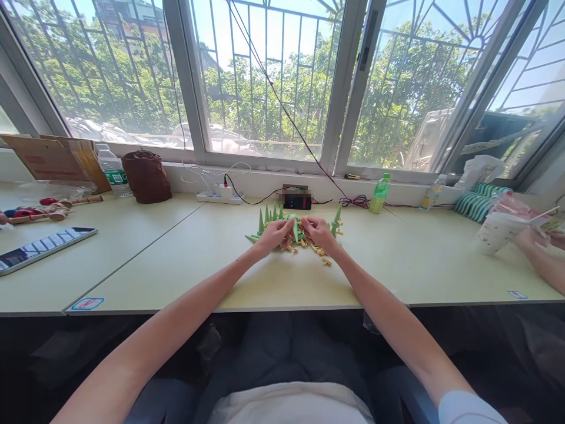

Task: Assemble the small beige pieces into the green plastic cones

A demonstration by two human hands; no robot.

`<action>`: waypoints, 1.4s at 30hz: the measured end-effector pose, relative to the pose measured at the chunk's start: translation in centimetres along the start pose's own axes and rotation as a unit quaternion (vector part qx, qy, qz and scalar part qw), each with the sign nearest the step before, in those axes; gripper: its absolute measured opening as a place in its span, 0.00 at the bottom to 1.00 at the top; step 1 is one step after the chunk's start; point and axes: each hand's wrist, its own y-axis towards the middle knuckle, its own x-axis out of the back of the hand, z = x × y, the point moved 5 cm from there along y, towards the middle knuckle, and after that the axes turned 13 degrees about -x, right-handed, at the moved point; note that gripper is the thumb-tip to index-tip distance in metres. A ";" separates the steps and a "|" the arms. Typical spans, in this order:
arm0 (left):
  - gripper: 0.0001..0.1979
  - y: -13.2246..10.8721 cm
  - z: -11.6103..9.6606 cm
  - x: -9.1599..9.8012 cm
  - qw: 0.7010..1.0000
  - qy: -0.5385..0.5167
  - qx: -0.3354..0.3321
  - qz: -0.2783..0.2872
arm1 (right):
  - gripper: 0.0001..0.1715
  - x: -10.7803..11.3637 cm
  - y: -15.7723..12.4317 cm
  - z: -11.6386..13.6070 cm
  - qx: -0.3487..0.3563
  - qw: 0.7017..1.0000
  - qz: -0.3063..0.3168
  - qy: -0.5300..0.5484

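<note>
Back from the near edge of the table point(282, 291), the left hand point(277, 234) pinches a green cone point(295, 231); the right hand point(318, 231) curls beside it, its grip impossible to tell. The 2 hands partly hide green spikes point(261, 222) and tan pieces point(326, 262). Rightward, a co-worker's forearm point(545, 265) is cut off.

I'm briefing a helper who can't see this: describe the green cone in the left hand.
Below the windows runs a long pale table. Near its middle, the left hand holds the green cone. Its narrow end points down in this view, unlike the upright cones on its left.
</note>
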 end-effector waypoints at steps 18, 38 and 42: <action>0.16 -0.1 -1.5 0.2 0.967 0.186 -0.172 -0.031 | 0.23 0.6 0.4 -0.9 -0.084 0.993 0.042 0.066; 0.27 0.1 -0.3 -0.4 0.994 -0.085 0.053 -0.030 | 0.28 0.1 0.1 0.1 0.023 0.999 0.016 -0.017; 0.23 0.0 -0.4 -0.4 0.994 -0.104 0.033 -0.006 | 0.28 0.1 0.1 -0.1 0.013 1.000 0.021 -0.007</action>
